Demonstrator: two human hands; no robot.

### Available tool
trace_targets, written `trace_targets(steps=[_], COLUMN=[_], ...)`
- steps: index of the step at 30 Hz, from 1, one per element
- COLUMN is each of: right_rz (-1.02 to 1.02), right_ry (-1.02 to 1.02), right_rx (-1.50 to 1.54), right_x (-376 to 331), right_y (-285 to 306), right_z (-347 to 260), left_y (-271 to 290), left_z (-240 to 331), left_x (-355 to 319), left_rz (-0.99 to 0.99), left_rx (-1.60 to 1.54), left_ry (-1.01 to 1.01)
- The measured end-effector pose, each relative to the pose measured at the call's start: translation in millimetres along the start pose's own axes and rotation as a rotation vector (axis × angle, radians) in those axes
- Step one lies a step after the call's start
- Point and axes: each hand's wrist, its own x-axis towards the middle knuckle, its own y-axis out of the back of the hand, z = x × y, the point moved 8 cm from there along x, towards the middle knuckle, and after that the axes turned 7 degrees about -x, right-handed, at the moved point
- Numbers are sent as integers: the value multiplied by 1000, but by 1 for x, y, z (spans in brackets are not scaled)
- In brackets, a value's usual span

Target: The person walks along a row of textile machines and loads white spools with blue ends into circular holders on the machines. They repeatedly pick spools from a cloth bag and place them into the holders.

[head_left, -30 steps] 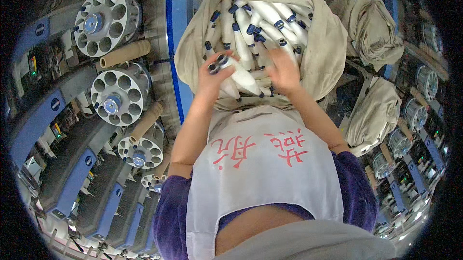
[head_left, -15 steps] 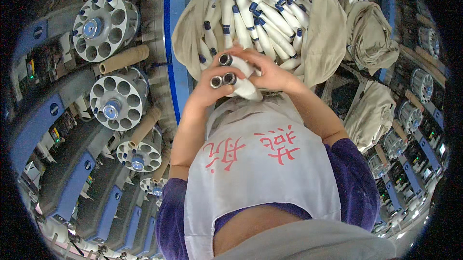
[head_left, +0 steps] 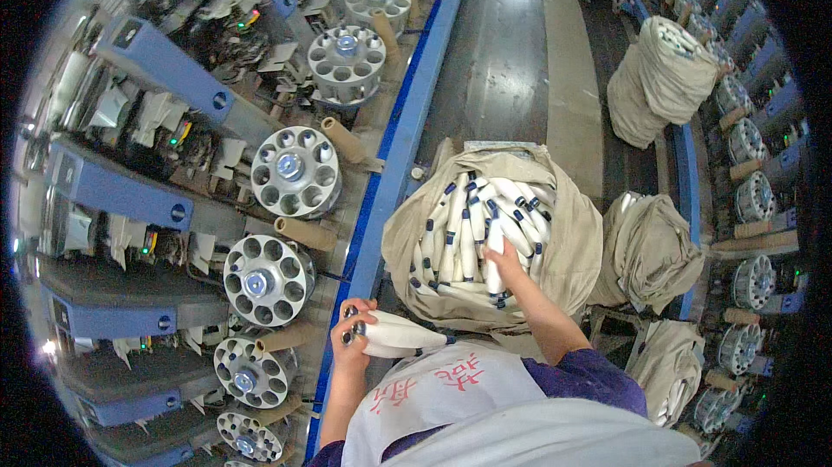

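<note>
My left hand (head_left: 350,354) is closed round the dark ends of a bunch of white yarn bobbins (head_left: 392,334). These lie sideways in front of my apron, with their narrow tips pointing right. Inside an open beige cloth sack (head_left: 574,233), many more white yarn bobbins with dark blue ends lie piled at mixed angles. My right hand (head_left: 508,266) reaches into the sack, its fingers wrapped round one upright yarn bobbin (head_left: 495,242) at the front right of the pile.
On the left stands a row of winding machines with round, grey, holed magazines (head_left: 295,171) and brown paper tubes (head_left: 305,233). A blue rail (head_left: 414,142) runs beside the sack. More cloth sacks (head_left: 650,250) stand on the right, before another machine row.
My hands have parted: the left moved left with its bobbins, the right went into the sack and took hold of a bobbin. The view has tilted towards the aisle ahead.
</note>
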Motion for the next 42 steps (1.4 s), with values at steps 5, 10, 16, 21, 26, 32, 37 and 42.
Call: trace_targets(steps=[5,10,16,21,26,32,37,42], right_rz=[-517,-948,-1112,-1173,-1016,-1111,-993,-818], right_ry=[312,564,189,470,-12,167,91,26], right_rx=[894,514,199,-66,-133,-843,150,1419], right_x=[-38,-123,-153,-146,-124,-97,-37,-14], right_y=[-119,-253,-357,-404,-431,-385,-286,-235], right_z=[-152,-210,-177,-177,-152,-141,-139,-199], left_y=[18,49,149,204,228,232,233,212], left_z=[-1,38,82,104,125,114,108,112], left_x=[4,19,2,-5,-6,-11,-26,-22], left_rz=[34,-51,41,90,141,405,600,578], left_rx=[-535,-656,-717,-703,-384,-361,-433,-382], left_ry=[15,-58,-72,-78,-169,-204,-199,-216])
